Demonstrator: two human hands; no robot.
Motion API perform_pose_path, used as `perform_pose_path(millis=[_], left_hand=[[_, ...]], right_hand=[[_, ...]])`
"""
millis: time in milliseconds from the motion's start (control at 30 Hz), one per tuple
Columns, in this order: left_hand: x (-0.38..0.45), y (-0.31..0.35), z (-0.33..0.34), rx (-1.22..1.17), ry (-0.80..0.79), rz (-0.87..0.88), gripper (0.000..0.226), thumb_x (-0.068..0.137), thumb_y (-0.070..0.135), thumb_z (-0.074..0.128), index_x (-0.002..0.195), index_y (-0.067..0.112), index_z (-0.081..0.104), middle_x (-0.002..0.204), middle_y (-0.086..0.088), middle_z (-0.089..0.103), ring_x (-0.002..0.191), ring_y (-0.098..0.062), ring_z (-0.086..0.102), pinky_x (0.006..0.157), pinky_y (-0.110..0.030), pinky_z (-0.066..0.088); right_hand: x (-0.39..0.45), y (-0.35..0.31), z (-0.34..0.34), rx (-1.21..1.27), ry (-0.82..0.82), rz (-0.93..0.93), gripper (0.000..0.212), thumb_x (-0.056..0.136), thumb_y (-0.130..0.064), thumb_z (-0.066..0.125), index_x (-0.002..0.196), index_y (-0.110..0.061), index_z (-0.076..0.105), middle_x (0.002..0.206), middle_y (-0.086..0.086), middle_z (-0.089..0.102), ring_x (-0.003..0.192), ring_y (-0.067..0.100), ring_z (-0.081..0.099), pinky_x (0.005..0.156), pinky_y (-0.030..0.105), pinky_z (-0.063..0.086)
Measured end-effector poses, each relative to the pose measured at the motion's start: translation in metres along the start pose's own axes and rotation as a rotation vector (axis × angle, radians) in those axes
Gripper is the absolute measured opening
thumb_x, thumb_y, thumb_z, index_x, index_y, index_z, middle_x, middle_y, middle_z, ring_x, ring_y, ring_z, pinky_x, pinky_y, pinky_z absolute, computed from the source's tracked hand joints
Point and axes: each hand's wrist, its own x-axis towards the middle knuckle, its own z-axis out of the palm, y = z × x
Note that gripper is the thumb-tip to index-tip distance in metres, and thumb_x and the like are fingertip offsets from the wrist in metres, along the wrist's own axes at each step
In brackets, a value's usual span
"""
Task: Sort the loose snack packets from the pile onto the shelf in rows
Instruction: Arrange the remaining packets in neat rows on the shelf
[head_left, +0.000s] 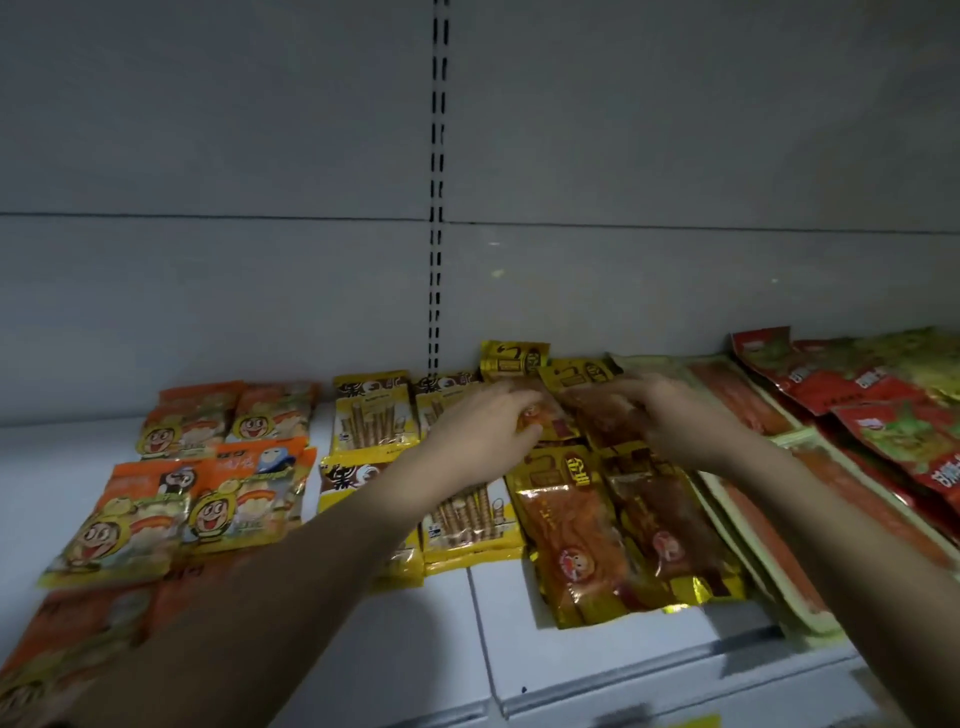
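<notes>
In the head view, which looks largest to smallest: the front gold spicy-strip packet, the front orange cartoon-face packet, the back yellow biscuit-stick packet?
1. Front gold spicy-strip packet
2. Front orange cartoon-face packet
3. Back yellow biscuit-stick packet
The back one lies farther away, so its true size is unsure.

Both hands (571, 421) on gold snack packets (566, 410) at the white shelf (545, 649) back, orange packets (208, 467) leftward.

Dim, grey, indoor light with no visible lamp; the back panel (208, 156) darkens toward the upper corners. Soft shadow falls on the shelf (467, 649) beneath the arms. Foil on the gold packets (597, 545) catches small bright glints. Both hands and the lower left corner are motion-blurred. Wide-angle distortion bends the panel seams and shelf edge.
</notes>
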Motion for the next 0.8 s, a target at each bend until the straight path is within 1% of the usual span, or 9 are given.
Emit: perform_pose_path(millis=[67, 133, 200, 267, 400, 567, 700, 733, 800], left_hand=[[0.019, 0.007, 0.007, 0.016, -0.005, -0.002, 0.039, 0.103, 0.035, 0.048, 0.141, 0.026, 0.054, 0.142, -0.004, 0.053, 0.129, -0.027, 0.049, 0.103, -0.036, 0.043], [0.033, 0.008, 0.017, 0.024, -0.055, -0.038, 0.04, 0.103, 0.034, 0.049, 0.142, 0.024, 0.053, 0.144, -0.005, 0.052, 0.13, -0.028, 0.05, 0.101, -0.033, 0.041], [0.043, 0.006, 0.026, 0.03, -0.095, -0.107, 0.044, 0.103, 0.034, 0.05, 0.146, 0.026, 0.048, 0.151, -0.005, 0.046, 0.135, -0.028, 0.046, 0.107, -0.034, 0.038], [0.049, 0.007, 0.031, 0.027, -0.099, -0.176, 0.048, 0.103, 0.032, 0.052, 0.15, 0.027, 0.044, 0.156, -0.002, 0.039, 0.141, -0.026, 0.04, 0.114, -0.035, 0.033], [0.062, 0.017, 0.036, 0.032, -0.083, -0.244, 0.049, 0.101, 0.026, 0.056, 0.149, 0.029, 0.045, 0.156, 0.001, 0.041, 0.14, -0.023, 0.041, 0.111, -0.028, 0.032], [0.057, 0.023, 0.044, -0.051, -0.028, -0.326, 0.05, 0.1, 0.022, 0.058, 0.148, 0.028, 0.046, 0.158, 0.001, 0.039, 0.142, -0.023, 0.039, 0.111, -0.026, 0.03], [0.039, 0.035, 0.036, -0.015, 0.139, -0.239, 0.047, 0.097, 0.031, 0.061, 0.142, 0.022, 0.054, 0.149, -0.004, 0.049, 0.138, -0.024, 0.043, 0.116, -0.038, 0.033], [0.029, 0.043, 0.03, -0.011, 0.146, -0.223, 0.043, 0.097, 0.034, 0.061, 0.138, 0.023, 0.056, 0.144, -0.002, 0.052, 0.135, -0.021, 0.046, 0.113, -0.038, 0.036], [0.004, 0.061, 0.019, 0.017, 0.088, -0.194, 0.037, 0.097, 0.041, 0.061, 0.131, 0.027, 0.06, 0.134, 0.004, 0.057, 0.127, -0.015, 0.049, 0.108, -0.036, 0.039]], right_hand=[[0.014, 0.016, 0.008, -0.06, -0.1, -0.076, 0.055, 0.095, -0.011, 0.057, 0.143, -0.037, 0.05, 0.144, -0.008, 0.051, 0.131, 0.017, 0.049, 0.104, 0.027, 0.04], [0.027, 0.027, 0.017, -0.112, -0.19, -0.117, 0.053, 0.097, -0.028, 0.057, 0.148, -0.035, 0.043, 0.155, -0.012, 0.037, 0.14, 0.02, 0.04, 0.113, 0.035, 0.035], [0.035, 0.036, 0.02, -0.133, -0.192, -0.096, 0.054, 0.099, -0.04, 0.052, 0.151, -0.033, 0.038, 0.158, -0.012, 0.032, 0.142, 0.021, 0.036, 0.115, 0.034, 0.032], [0.041, 0.045, 0.022, -0.157, -0.171, -0.063, 0.057, 0.099, -0.047, 0.05, 0.153, -0.032, 0.034, 0.158, -0.005, 0.033, 0.141, 0.026, 0.038, 0.112, 0.036, 0.035], [0.049, 0.056, 0.031, -0.159, -0.152, -0.125, 0.055, 0.099, -0.048, 0.049, 0.149, -0.027, 0.039, 0.148, 0.008, 0.041, 0.134, 0.034, 0.041, 0.106, 0.043, 0.042], [0.047, 0.059, 0.027, -0.133, -0.165, -0.163, 0.055, 0.1, -0.048, 0.046, 0.15, -0.024, 0.037, 0.148, 0.011, 0.039, 0.136, 0.035, 0.036, 0.105, 0.043, 0.039], [0.031, 0.058, 0.013, -0.042, -0.048, -0.221, 0.059, 0.098, -0.049, 0.051, 0.149, -0.024, 0.038, 0.149, 0.006, 0.038, 0.138, 0.031, 0.034, 0.11, 0.045, 0.037], [0.02, 0.055, 0.008, -0.014, -0.041, -0.244, 0.061, 0.096, -0.05, 0.054, 0.149, -0.025, 0.038, 0.148, 0.004, 0.04, 0.138, 0.029, 0.036, 0.11, 0.044, 0.037], [-0.009, 0.048, -0.002, 0.024, -0.114, -0.264, 0.064, 0.094, -0.051, 0.057, 0.15, -0.027, 0.038, 0.148, 0.001, 0.041, 0.138, 0.025, 0.037, 0.112, 0.04, 0.036]])
